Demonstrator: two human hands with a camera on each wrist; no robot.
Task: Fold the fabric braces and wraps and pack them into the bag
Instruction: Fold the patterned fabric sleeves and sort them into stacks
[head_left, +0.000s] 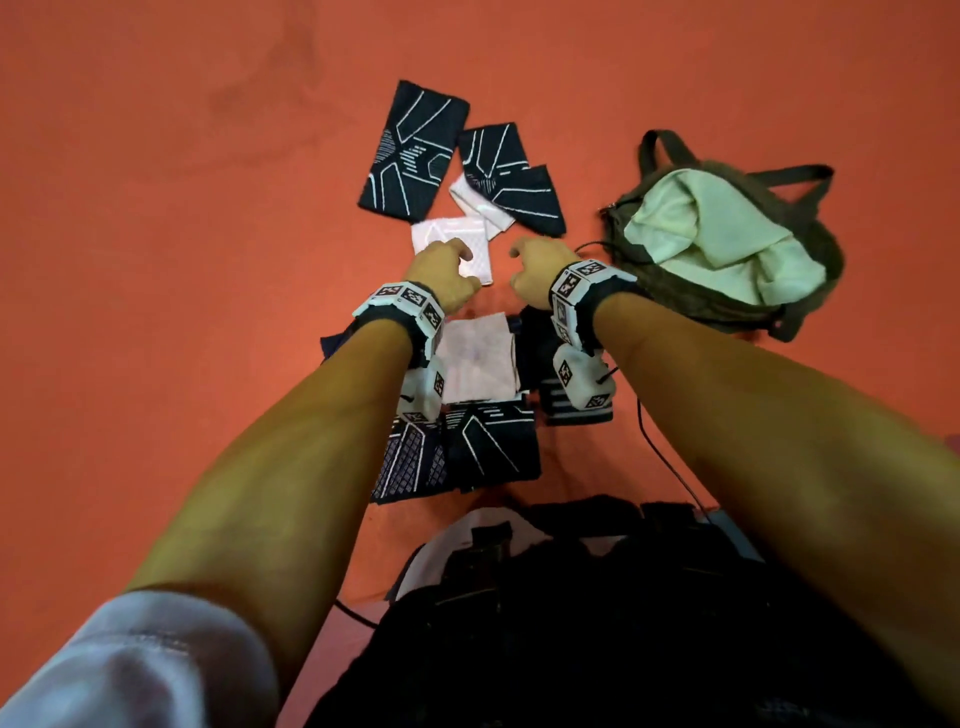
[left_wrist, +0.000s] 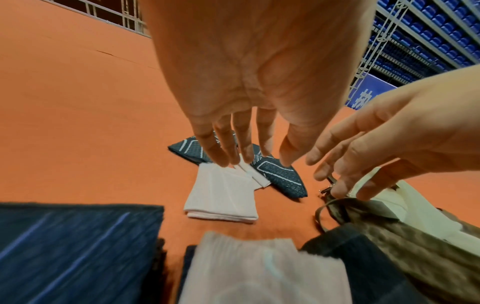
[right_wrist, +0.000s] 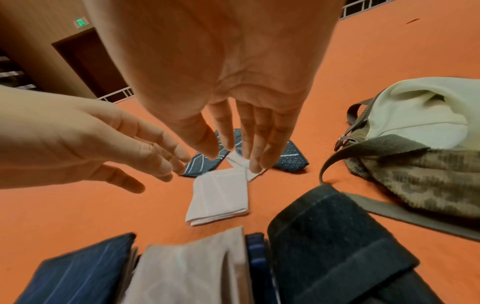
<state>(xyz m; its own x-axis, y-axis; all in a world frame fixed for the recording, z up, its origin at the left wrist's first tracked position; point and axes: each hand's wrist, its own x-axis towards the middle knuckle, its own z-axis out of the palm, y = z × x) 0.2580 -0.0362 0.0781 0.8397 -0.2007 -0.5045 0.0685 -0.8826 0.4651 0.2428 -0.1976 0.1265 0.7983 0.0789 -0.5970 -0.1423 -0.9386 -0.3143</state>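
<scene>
Orange floor (head_left: 182, 260), indoor hall; blue seating (left_wrist: 428, 30) and a railing (right_wrist: 363, 4) at the far edges in the wrist views.

Left hand (head_left: 444, 275): fingers straight and relaxed, grasping nothing, above a folded white wrap (left_wrist: 221, 195).

Right hand (head_left: 537, 275): likewise released, fingers loose and extended, holding nothing, just right of that wrap.

Beyond the white wrap: a second white wrap (head_left: 480, 208), unfolded, partly under a dark patterned brace (head_left: 511, 176); another dark patterned brace (head_left: 413, 153) flat to its left.

Near pile, beneath the forearms: a folded white piece (head_left: 480, 364) atop dark braces with white line pattern (head_left: 488, 452); a thick dark band (right_wrist: 332, 242) on the right side.

Bag (head_left: 810, 280): olive, with straps, mouth open, pale lining (head_left: 717, 234) exposed; lies on the floor right of the hands, apart from the wraps.

Wrist bands with black-and-white markers (head_left: 574, 283) on both wrists; a thin black cable (head_left: 670, 462) runs along the floor.
</scene>
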